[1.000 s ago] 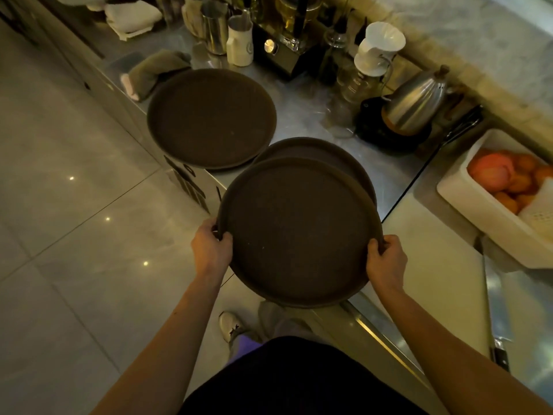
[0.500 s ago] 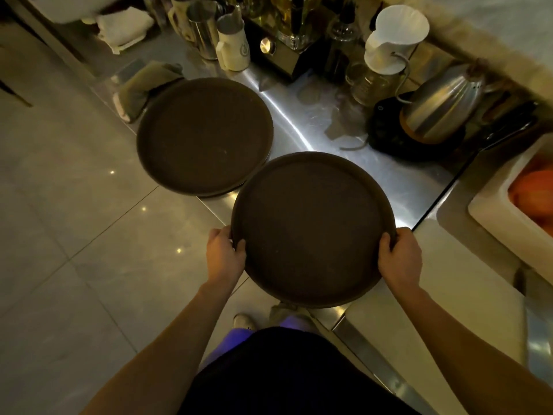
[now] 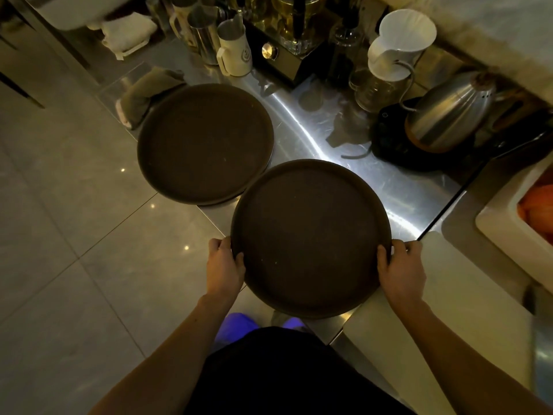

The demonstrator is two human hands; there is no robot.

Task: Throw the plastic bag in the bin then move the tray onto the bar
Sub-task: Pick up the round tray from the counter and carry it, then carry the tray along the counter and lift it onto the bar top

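Note:
A round dark brown tray [image 3: 309, 235] lies flat over the near corner of the steel counter [image 3: 398, 187], its near edge overhanging the floor. My left hand [image 3: 223, 266] grips its left rim and my right hand [image 3: 401, 271] grips its right rim. Whether another tray lies under it is hidden. A second dark round tray [image 3: 205, 142] rests on the counter to the left and farther back, its edge tucked just under the held tray. No plastic bag or bin is in view.
Behind the trays stand a steel kettle [image 3: 449, 115] on a black base, a white paper-filter dripper [image 3: 398, 46] on a glass jug, metal pitchers [image 3: 206, 34], a white jug [image 3: 235, 52] and folded cloths [image 3: 143, 94]. A white tub of oranges [image 3: 514, 223] sits at right. Tiled floor lies left.
The tray I hold has gone from tilted and lifted to lying flat, covering the tray that showed behind it. My view has shifted closer to the counter.

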